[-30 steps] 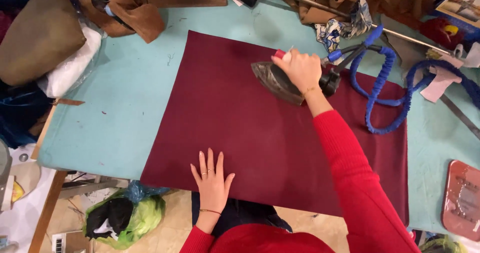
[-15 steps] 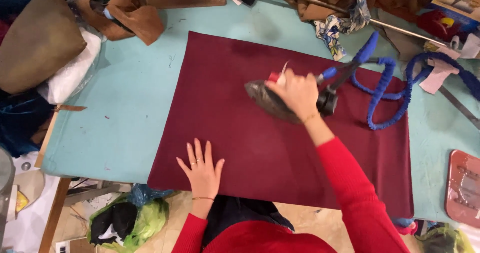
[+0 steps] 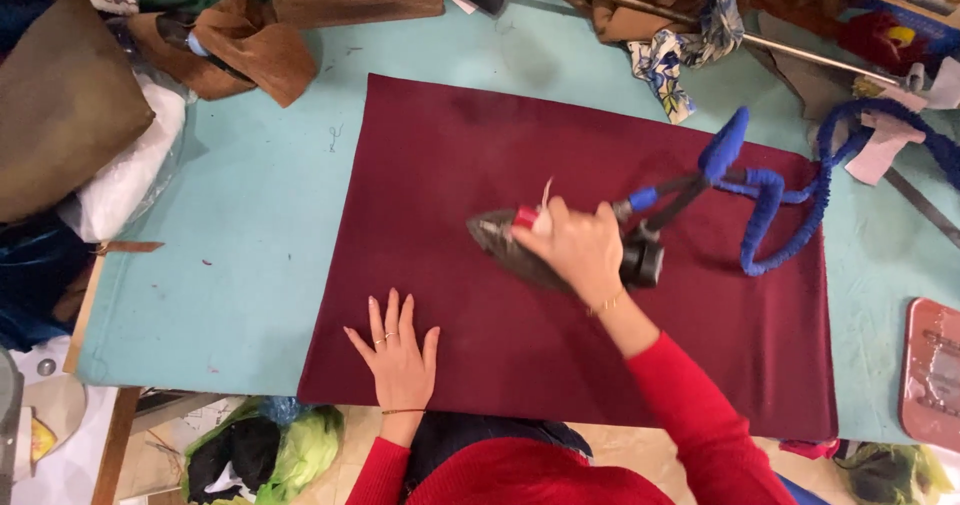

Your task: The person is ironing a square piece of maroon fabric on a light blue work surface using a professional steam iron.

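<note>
Fingers of the right hand [image 3: 578, 248] are wrapped tight around the handle of a dark iron [image 3: 520, 248], which sits on the big dark red cloth [image 3: 480, 155] (near its middle). That cloth lies flat on a light blue table [image 3: 250, 225]. Just below the iron, the left hand [image 3: 398, 357] presses flat on the cloth with fingers spread, holding nothing. A blue cord [image 3: 790, 190] trails off to the right.

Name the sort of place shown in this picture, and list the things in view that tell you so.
Probably a sewing or tailoring workshop. The right hand runs an iron over dark red cloth on a padded turquoise table, the left hand flat on the cloth; fabric scraps lie heaped along the far edge.
</note>
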